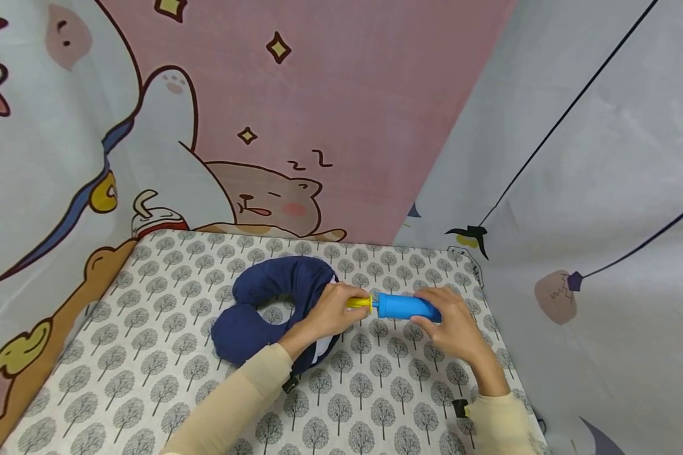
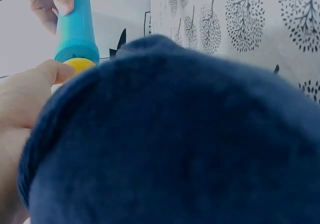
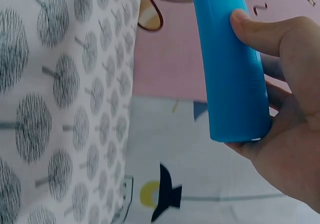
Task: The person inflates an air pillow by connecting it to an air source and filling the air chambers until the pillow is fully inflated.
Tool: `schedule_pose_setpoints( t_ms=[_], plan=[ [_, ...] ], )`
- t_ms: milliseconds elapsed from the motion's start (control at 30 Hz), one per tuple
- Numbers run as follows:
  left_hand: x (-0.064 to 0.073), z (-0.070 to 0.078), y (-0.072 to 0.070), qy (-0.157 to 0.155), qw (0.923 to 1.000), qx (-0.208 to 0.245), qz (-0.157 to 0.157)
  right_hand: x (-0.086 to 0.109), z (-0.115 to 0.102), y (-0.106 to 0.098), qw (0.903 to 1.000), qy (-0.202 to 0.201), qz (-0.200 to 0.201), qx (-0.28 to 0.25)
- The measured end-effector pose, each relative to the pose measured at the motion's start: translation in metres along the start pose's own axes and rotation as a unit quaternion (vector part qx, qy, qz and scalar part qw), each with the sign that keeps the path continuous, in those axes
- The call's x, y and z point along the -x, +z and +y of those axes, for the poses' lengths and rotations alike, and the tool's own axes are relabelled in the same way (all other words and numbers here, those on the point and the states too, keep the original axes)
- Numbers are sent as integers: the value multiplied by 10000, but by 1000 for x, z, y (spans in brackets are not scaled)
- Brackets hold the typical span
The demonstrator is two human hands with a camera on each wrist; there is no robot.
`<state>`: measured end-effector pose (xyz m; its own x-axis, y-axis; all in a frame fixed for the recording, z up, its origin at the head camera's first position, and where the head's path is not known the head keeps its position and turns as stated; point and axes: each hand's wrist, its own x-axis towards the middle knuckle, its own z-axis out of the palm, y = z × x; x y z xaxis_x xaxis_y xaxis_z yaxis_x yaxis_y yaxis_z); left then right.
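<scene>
My left hand [image 1: 332,308] grips the yellow handle [image 1: 360,303] of a blue hand pump, above the right side of a navy U-shaped neck pillow [image 1: 240,333]. To the right, my right hand [image 1: 452,319] holds the pump's blue barrel [image 1: 398,306], which lies roughly level in the head view. A short blue rod shows between handle and barrel. In the right wrist view the thumb [image 3: 260,33] presses along the barrel [image 3: 232,73], with fingers round its far side. Blue pillow fabric [image 2: 175,134] fills much of the left wrist view and hides part of the left hand.
The pillow and both forearms are over a table covered with a tree-print cloth [image 1: 128,373]. White fabric and a dark tag [image 1: 290,384] show at the pillow's right edge. Printed cloth walls [image 1: 347,95] stand behind and on both sides.
</scene>
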<state>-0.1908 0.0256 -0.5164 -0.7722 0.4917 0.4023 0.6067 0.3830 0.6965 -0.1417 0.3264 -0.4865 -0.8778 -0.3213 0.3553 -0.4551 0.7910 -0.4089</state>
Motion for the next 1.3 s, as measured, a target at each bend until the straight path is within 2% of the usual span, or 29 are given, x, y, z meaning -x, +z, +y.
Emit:
schedule_pose_setpoints(
  t_ms=[233, 533, 700, 867, 1033, 1300],
  plan=[
    [0, 3, -1, -135, 9998, -110, -40, 17, 28, -21, 9999, 150, -33, -17],
    [2, 3, -1, -241, 9995, -181, -74, 43, 55, -48, 9969, 717, -65, -308],
    [0, 3, -1, -215, 9995, -210, -53, 50, 65, -61, 9950, 942, -120, -312],
    [0, -5, 1, -2, 10000, -17, 23, 48, 65, -66, 9972, 746, -11, -84],
    [1, -9, 3, 139, 9998, 105, 79, 39, 54, -57, 9991, 397, 168, 41],
    [1, -1, 2, -202, 9997, 95, -95, 21, 35, -34, 9994, -42, 318, 104]
  ],
)
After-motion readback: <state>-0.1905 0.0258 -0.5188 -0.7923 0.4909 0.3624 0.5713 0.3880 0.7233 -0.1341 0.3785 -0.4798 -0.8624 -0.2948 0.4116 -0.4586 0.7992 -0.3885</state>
